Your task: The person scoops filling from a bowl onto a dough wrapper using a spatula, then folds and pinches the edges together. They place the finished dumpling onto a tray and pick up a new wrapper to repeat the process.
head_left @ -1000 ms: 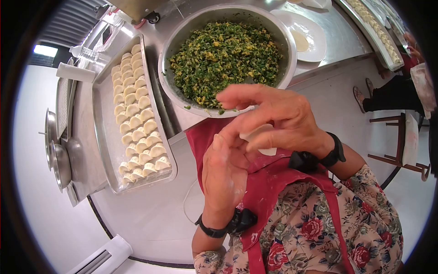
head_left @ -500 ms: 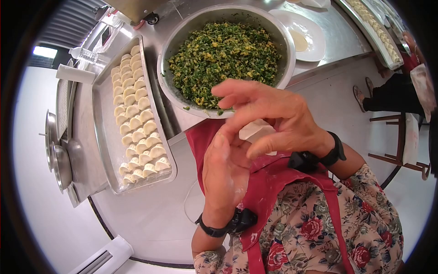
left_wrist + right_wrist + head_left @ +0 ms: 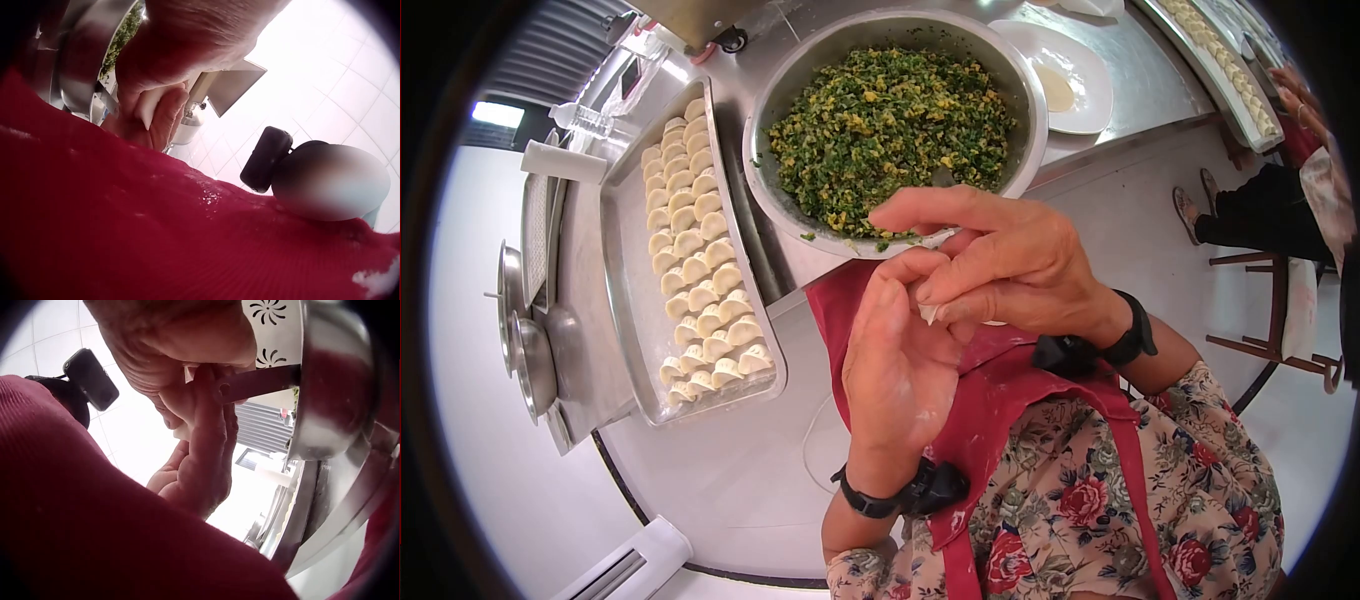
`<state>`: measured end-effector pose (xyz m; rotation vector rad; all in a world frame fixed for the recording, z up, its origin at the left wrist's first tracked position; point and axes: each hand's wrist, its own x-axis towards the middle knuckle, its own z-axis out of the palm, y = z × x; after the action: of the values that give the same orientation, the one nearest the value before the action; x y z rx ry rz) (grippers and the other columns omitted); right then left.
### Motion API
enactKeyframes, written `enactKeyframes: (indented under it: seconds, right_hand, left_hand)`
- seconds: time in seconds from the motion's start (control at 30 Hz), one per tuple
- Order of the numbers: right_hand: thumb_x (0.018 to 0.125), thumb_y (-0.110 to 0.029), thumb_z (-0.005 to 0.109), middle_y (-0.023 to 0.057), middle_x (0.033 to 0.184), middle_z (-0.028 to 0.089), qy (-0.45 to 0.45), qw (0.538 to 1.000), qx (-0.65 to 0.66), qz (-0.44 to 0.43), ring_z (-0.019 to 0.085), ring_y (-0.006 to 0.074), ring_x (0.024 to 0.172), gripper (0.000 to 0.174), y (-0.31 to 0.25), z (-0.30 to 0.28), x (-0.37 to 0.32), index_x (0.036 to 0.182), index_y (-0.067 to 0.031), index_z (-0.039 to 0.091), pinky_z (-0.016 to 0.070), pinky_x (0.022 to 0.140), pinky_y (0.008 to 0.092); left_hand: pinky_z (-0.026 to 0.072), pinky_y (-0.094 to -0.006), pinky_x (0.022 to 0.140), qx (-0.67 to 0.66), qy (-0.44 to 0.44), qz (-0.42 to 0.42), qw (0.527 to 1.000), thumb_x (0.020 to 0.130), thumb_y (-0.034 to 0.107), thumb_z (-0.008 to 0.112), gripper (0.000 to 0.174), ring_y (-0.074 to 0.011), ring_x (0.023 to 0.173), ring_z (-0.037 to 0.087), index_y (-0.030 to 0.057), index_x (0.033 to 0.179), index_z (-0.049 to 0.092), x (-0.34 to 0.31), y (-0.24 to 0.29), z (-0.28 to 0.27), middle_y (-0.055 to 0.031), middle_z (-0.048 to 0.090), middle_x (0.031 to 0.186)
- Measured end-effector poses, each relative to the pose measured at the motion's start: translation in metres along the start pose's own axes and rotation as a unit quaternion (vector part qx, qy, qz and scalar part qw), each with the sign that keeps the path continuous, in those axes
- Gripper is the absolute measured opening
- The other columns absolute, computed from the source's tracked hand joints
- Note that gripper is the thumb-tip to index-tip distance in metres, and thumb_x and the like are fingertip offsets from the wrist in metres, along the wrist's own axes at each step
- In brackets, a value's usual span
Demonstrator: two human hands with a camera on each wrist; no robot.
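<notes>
Over the apron, both hands pinch a pale dumpling, mostly hidden behind fingers in the head view. My left hand supports it from the left, palm turned up and fingertips at its edge. From the other side my right hand grips it between thumb and fingers. Some of the dough shows below the fingers in the left wrist view. A steel bowl of chopped green and yellow filling stands just beyond the hands. In the right wrist view, a flat metal handle with a hole reaches from the bowl toward the fingers.
On the left, a metal tray carries rows of folded dumplings. A white plate with a round wrapper sits right of the bowl. Farther right are another dumpling tray, a chair and another person.
The dough, earlier showing broadly between the hands, is now largely covered. My right thumb and fingers have closed onto it against the left fingers. Tray and bowl hold their places.
</notes>
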<state>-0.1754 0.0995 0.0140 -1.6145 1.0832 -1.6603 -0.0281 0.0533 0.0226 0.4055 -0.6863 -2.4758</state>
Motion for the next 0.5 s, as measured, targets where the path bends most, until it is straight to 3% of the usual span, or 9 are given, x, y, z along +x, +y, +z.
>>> enactKeyframes:
  seconds: [0.13, 0.3, 0.43, 0.5]
  right_hand:
    - [0.073, -0.012, 0.069, 0.0208, 0.121, 0.049, 0.003, 0.996, -0.08, -0.024, 0.054, 0.0274, 0.106, 0.016, 0.0, 0.001, 0.002, 0.087, -0.0047, 0.068, 0.0435, 0.086, 0.0345]
    - [0.072, -0.013, 0.069, 0.0208, 0.12, 0.05, 0.016, 0.997, -0.061, -0.042, 0.054, 0.029, 0.106, 0.023, 0.003, 0.002, -0.001, 0.094, -0.0059, 0.066, 0.0445, 0.085, 0.0347]
    - [0.072, -0.014, 0.07, 0.0208, 0.12, 0.051, -0.008, 0.991, -0.106, -0.076, 0.054, 0.0301, 0.107, 0.024, 0.006, -0.004, 0.003, 0.094, -0.0064, 0.066, 0.0433, 0.087, 0.0353]
    - [0.072, -0.012, 0.069, 0.0211, 0.119, 0.052, 0.018, 0.995, -0.086, -0.048, 0.054, 0.0305, 0.106, 0.021, -0.001, 0.0, 0.006, 0.092, -0.0066, 0.065, 0.0435, 0.086, 0.0353]
  left_hand:
    - [0.0426, -0.0321, 0.087, -0.002, 0.025, 0.003, 1.0, 0.091, 0.02, 0.041, 0.03, -0.0186, 0.105, 0.05, 0.0015, 0.115, 0.042, 0.001, 0.0, 0.002, -0.0105, 0.049, 0.115]
    - [0.0425, -0.0332, 0.088, -0.02, 0.043, 0.015, 0.999, 0.091, 0.016, 0.04, 0.028, -0.0193, 0.105, 0.05, 0.0006, 0.115, 0.043, 0.0, 0.001, 0.002, -0.014, 0.05, 0.116]
    - [0.0436, -0.0346, 0.089, 0.013, 0.039, -0.008, 0.999, 0.09, 0.016, 0.042, 0.034, -0.0206, 0.107, 0.05, 0.0, 0.12, 0.04, 0.0, 0.002, 0.005, -0.0144, 0.048, 0.12]
    - [0.0432, -0.037, 0.092, 0.027, 0.037, -0.015, 0.999, 0.089, 0.018, 0.044, 0.04, -0.0229, 0.109, 0.05, -0.0011, 0.124, 0.036, -0.001, 0.002, -0.002, -0.0141, 0.046, 0.12]
